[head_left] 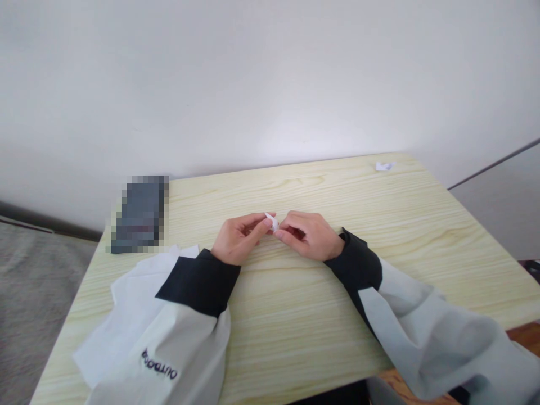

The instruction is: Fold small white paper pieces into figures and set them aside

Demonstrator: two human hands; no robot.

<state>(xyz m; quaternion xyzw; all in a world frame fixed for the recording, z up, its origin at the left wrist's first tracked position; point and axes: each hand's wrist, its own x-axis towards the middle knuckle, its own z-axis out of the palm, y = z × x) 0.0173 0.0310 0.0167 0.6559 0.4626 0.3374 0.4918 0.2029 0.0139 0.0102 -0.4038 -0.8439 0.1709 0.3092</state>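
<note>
Between my two hands, above the middle of the table, is a small piece of folded white paper (273,222). My left hand (242,237) pinches it between thumb and fingers, with one pointed corner sticking up. From the other side my right hand (311,233) grips the paper's right end, thumb and index finger close together. The fingers cover much of the piece, so its full shape is hidden.
White paper sheets (139,292) lie partly under my left sleeve. Behind them is a dark, pixelated flat object (139,216). A small folded white paper piece (385,166) rests at the table's (295,315) far right, near the wall (270,84).
</note>
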